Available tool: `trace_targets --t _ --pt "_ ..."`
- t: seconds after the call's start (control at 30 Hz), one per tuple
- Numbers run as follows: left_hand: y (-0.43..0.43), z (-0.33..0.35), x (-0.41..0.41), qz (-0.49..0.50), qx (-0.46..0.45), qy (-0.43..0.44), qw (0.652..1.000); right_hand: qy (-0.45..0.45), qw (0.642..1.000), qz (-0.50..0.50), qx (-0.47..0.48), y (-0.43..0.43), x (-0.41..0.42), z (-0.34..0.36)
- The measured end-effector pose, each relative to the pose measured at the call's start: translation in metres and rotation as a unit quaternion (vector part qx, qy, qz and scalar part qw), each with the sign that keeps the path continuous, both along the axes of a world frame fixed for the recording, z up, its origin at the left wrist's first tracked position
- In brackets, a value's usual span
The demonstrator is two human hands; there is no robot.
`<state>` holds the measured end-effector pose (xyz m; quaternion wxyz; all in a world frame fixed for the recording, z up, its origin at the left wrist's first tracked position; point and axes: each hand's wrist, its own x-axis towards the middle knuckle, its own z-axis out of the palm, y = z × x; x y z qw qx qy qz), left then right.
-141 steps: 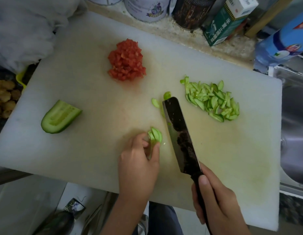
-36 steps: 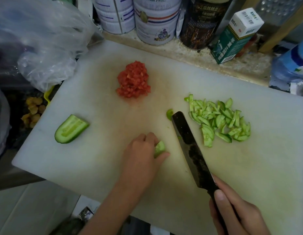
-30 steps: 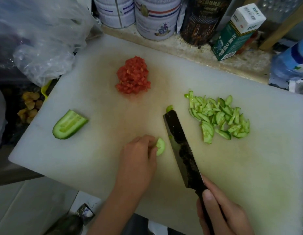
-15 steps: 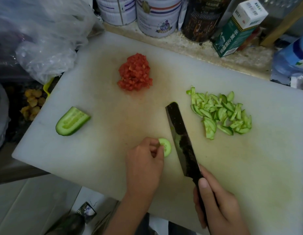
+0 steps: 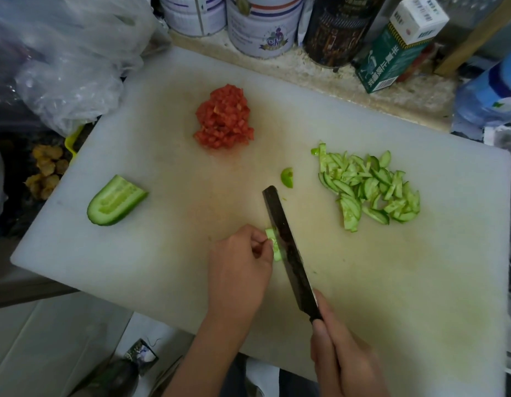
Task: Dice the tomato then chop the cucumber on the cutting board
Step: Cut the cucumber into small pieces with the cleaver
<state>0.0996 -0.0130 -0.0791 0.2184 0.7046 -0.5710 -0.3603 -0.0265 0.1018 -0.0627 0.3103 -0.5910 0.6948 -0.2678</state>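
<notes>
Now that the knife (image 5: 288,253), gripped in the right hand (image 5: 343,359), apparently bites rather than flanks the cucumber stub (image 5: 274,245) pinched by the left hand (image 5: 240,270), only the cucumber half (image 5: 115,200) remains.

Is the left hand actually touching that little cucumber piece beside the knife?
Touching. The head view shows the left hand with its curled fingertips set right against the cucumber piece, with no strip of board showing between them.

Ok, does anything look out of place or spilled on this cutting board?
Only one small thing: a stray cucumber slice lies alone just past the tip of the knife, apart from the chopped cucumber pile. The diced tomato is a tidy heap, and no pieces show off the cutting board.
</notes>
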Motion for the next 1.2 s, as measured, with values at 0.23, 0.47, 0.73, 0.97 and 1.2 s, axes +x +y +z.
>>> trace_targets --t 0.23,0.47,0.73,0.97,1.2 --pt "-0.005 -0.001 0.002 -0.013 0.022 0.003 1.0 0.019 1.0 -0.001 0.005 -0.025 0.013 -0.003" --pt "0.004 -0.001 0.005 -0.024 -0.012 0.017 0.999 -0.162 0.984 -0.038 0.059 -0.05 0.0 -0.003" --pt "0.01 0.004 -0.004 -0.104 -0.017 -0.06 0.993 -0.19 0.978 -0.067 0.049 -0.018 -0.032 0.018" --pt "0.002 0.009 -0.027 -0.091 0.013 -0.091 0.992 -0.226 0.96 -0.15 0.064 -0.001 -0.042 0.018" --pt "-0.011 0.002 -0.063 -0.013 -0.016 -0.04 0.999 -0.236 0.961 -0.128 0.063 -0.012 -0.069 0.03"
